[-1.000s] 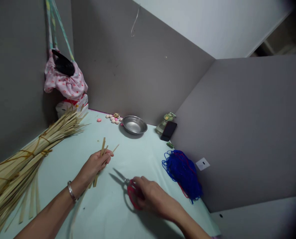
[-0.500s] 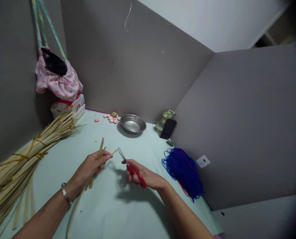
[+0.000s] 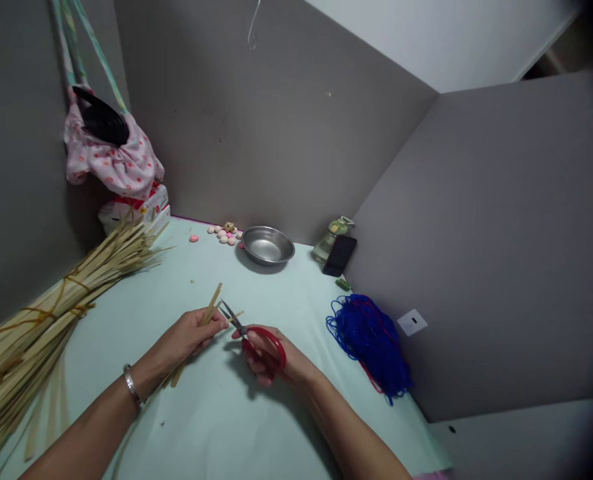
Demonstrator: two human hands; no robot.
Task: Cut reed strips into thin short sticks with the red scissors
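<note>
My left hand (image 3: pixel 189 333) is closed around a few thin bamboo strips (image 3: pixel 210 308), whose tips stick up past my fingers. My right hand (image 3: pixel 266 357) grips red-handled scissors (image 3: pixel 256 333) with fingers through the loops. The scissor blades are apart and point up-left, right at the strip tips beside my left thumb. Both hands hover just above the pale green tabletop (image 3: pixel 216 427). A metal bracelet (image 3: pixel 130 387) circles my left wrist.
A big tied bundle of bamboo strips (image 3: pixel 41 327) lies along the left. At the back stand a steel bowl (image 3: pixel 268 245), small pink pieces (image 3: pixel 224 233), a bottle with a phone (image 3: pixel 339 255). Blue cord (image 3: pixel 369 340) is heaped at right. Grey partition walls enclose the table.
My right hand picked the scissors off the table, raised them and brought the blades to the strips in my left hand. The left hand has barely moved.
</note>
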